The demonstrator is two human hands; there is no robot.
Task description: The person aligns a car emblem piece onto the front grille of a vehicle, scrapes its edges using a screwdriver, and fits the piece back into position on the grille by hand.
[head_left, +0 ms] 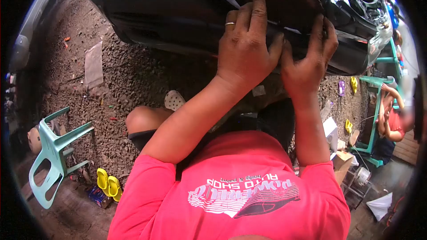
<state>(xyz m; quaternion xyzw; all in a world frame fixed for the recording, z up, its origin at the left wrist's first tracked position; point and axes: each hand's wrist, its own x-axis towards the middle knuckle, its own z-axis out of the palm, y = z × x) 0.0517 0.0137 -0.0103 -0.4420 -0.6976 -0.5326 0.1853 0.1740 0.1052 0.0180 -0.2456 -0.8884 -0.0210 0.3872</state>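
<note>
Both hands lie on the dark car bumper, just under the round dark part. The left hand is open, with a ring on it and one long finger reaching up over the edge. The right hand is open too, its fingers bent a bit over the edge and its thumb near the left thumb. Neither hand seems to grip anything.

The bumper could slip or tip if one hand pushes harder than the other. A fingertip could get pinched or cut where the edges meet, as the fingers sit right on them. The shiny skin could get scratched if the ring rubs it, or a thin edge could crack if it is bent too much.

Below the hands is a shoe with holes on stony ground. Left of the hands lies a pale sheet. Farther left and lower are a green chair and yellow slippers. Low on the right is an open brown box. Far off to the right of the hands, another person in red sits with arms raised.
</note>
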